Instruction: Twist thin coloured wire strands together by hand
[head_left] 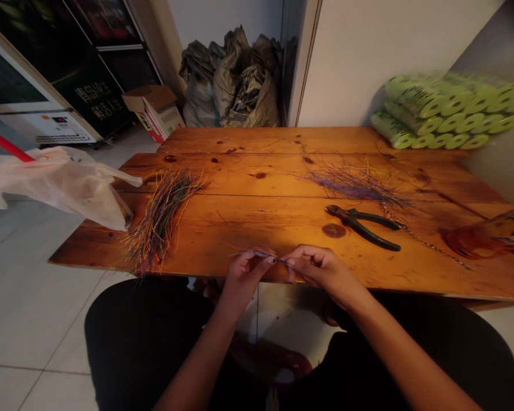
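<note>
Between my hands, just over the table's near edge, runs a thin dark wire (263, 253). My left hand (248, 271) is closed on it in a pinch, and its loose ends stick out toward the left. My right hand (314, 265) pinches the other end, a short gap away from the left fingertips. To the left lies a thick bundle of coloured wires (165, 211). Beyond my right hand rest pliers with dark handles (364, 225). A looser bundle of purple and yellow wires (355, 182) spreads behind them.
A plastic bag (64, 182) with a red strip stands at the left end of the wooden table (257, 214). Green-wrapped rolls (449, 111) are stacked at the back right. A twisted cord (432, 242) lies beside a reddish container (471, 242). Grey sacks (235, 85) stand behind.
</note>
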Motion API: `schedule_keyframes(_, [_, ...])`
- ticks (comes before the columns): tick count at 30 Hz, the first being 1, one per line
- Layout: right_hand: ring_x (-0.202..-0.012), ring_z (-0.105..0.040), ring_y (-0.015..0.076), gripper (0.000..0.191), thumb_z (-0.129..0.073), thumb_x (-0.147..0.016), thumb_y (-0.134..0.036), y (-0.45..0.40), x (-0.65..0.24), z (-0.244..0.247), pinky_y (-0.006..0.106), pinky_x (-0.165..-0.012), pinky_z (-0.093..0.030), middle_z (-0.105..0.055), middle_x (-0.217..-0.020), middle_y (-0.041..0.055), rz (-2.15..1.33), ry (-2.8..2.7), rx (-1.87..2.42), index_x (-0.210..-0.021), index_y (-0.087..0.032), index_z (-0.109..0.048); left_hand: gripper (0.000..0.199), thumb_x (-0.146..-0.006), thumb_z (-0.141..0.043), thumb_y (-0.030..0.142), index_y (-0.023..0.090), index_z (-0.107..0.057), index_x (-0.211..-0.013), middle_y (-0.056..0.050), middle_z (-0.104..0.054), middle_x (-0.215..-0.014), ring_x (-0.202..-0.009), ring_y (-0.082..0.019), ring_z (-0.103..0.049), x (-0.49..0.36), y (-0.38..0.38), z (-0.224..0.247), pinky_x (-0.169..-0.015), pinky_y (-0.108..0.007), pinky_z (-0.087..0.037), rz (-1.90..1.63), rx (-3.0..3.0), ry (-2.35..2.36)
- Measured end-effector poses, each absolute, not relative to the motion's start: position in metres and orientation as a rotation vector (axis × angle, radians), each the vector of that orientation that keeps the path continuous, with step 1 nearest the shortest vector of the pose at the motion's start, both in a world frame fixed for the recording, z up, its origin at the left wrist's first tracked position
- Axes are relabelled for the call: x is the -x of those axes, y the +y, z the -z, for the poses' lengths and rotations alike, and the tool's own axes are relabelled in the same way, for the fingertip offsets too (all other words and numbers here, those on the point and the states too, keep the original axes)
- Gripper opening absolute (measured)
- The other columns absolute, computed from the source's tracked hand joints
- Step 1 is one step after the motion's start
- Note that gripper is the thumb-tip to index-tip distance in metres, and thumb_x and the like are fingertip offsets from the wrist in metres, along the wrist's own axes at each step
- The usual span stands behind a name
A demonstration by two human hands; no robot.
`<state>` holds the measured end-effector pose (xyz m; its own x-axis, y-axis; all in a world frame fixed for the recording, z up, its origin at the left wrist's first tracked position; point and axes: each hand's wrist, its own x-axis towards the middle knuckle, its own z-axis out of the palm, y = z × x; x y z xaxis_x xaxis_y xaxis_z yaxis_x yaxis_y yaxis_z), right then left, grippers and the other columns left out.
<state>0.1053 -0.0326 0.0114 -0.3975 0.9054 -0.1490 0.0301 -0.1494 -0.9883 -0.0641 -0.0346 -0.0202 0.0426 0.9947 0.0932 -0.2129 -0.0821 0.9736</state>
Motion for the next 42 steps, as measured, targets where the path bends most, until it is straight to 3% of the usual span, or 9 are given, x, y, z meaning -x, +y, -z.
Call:
schedule_keyframes(5, [-0.042, -0.029, 0.0051, 0.018, -0.066, -0.073, -0.034, -0.031, -0.099, -0.005, 0.021, -0.041, -0.02, -0.04, -0.047, -0.0082, -1.639, -1.332, 1.149, -0.073, -0.017, -0.06, 0.005, -0.074, -0.063, 0.022, 0.02, -0.064, -0.07, -0.001, -0.062, -0.075, -0.078, -0.015, -0.057, 0.061, -0.037, 0.016, -0.077, -0.029, -0.043, -1.317, -1.245, 1.009])
schedule_keyframes(10, [-0.042, -0.025, 0.0049, 0.025, -0.062, -0.077, -0.035, -0.03, -0.098, -0.005, 0.022, -0.043, -0.018, -0.036, -0.045, -0.0091, -1.732, -1.235, 1.061, -0.062, -0.017, -0.052, 0.007, -0.077, -0.06, 0.022, 0.02, -0.064, -0.072, -0.001, -0.062, -0.075, -0.078, -0.015, -0.057, 0.062, -0.038, 0.01, -0.077, -0.029, -0.043, -1.296, -1.365, 1.025])
schedule_keyframes(15, [-0.045, -0.026, 0.0044, 0.017, -0.069, -0.07, -0.03, -0.03, -0.099, -0.005, 0.021, -0.043, -0.016, -0.039, -0.051, -0.0086, -1.708, -1.314, 1.082, -0.071, -0.017, -0.058, 0.009, -0.078, -0.058, 0.024, 0.019, -0.062, -0.072, -0.001, -0.061, -0.076, -0.078, -0.016, -0.057, 0.063, -0.041, 0.006, -0.076, -0.031, -0.043, -1.294, -1.506, 1.138])
schedule_keyframes(22, [-0.042, -0.022, 0.0037, 0.011, -0.064, -0.073, -0.025, -0.029, -0.095, 0.006, 0.02, -0.041, -0.017, -0.027, -0.048, -0.0112, -1.542, -1.321, 1.089, -0.072, -0.017, -0.057, 0.008, -0.079, -0.058, 0.022, 0.02, -0.058, -0.071, -0.001, -0.061, -0.073, -0.075, -0.016, -0.057, 0.059, -0.049, 0.001, -0.074, -0.031, -0.042, -1.334, -1.747, 1.292])
schedule_keyframes(26, [-0.047, -0.044, 0.0054, 0.02, -0.065, -0.074, -0.027, -0.03, -0.095, 0.006, 0.019, -0.048, -0.035, -0.047, -0.053, -0.008, -1.536, -1.364, 1.087, -0.09, -0.018, -0.06, 0.01, -0.079, -0.057, 0.022, 0.02, -0.058, -0.069, 0.0, -0.06, -0.071, -0.073, -0.015, -0.057, 0.058, -0.047, 0.003, -0.072, -0.03, -0.043, -1.356, -1.739, 1.345])
schedule_keyframes(29, [-0.068, -0.061, 0.0111, 0.031, -0.066, -0.074, -0.03, -0.031, -0.096, 0.006, 0.022, -0.06, -0.045, -0.066, -0.075, -0.0004, -1.537, -1.381, 1.103, -0.103, -0.021, -0.059, 0.01, -0.079, -0.057, 0.021, 0.02, -0.059, -0.069, 0.0, -0.061, -0.071, -0.074, -0.015, -0.056, 0.06, -0.045, 0.005, -0.073, -0.03, -0.043, -1.367, -1.707, 1.378])
schedule_keyframes(37, [-0.09, -0.066, 0.0161, 0.03, -0.065, -0.075, -0.025, -0.035, -0.089, 0.001, 0.027, -0.076, -0.052, -0.072, -0.095, 0.003, -1.319, -1.321, 1.111, -0.105, -0.024, -0.057, 0.01, -0.079, -0.057, 0.024, 0.019, -0.058, -0.071, -0.001, -0.059, -0.074, -0.075, -0.015, -0.056, 0.056, -0.045, 0.013, -0.074, -0.03, -0.044, -1.391, -1.48, 1.345])
schedule_keyframes(42, [-0.082, -0.068, 0.0172, 0.018, -0.056, -0.083, -0.024, -0.04, -0.09, -0.003, 0.025, -0.059, -0.05, -0.072, -0.093, 0.0054, -1.038, -1.585, 1.167, -0.1, -0.022, -0.059, 0.009, -0.077, -0.06, 0.024, 0.019, -0.059, -0.069, 0.0, -0.059, -0.073, -0.075, -0.014, -0.056, 0.053, -0.044, 0.017, -0.075, -0.029, -0.044, -1.476, -1.289, 1.252])
